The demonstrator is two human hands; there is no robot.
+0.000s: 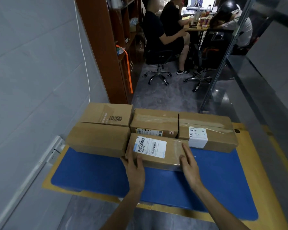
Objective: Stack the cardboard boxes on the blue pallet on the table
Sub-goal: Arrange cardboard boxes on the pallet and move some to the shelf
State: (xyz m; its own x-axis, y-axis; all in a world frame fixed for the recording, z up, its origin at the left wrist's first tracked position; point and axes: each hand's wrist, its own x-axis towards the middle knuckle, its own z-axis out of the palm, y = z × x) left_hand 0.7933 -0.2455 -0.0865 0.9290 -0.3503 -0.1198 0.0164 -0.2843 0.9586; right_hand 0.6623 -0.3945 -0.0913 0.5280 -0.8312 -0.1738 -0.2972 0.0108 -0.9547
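The small box (170, 152) lies on the blue pallet (90, 173), long axis crosswise between both hands, just before the back boxes (155, 120). The left hand (134, 166) seems to wrap its left end; the right hand (189, 165) presses straight fingers against its right end.

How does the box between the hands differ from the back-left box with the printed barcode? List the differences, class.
The front box bears a white stuck-on label; the back-left box has its barcode printed on bare cardboard. The left hand and right hand touch the front box; the back-left box is untouched. Both are brown cardboard, lying flat.
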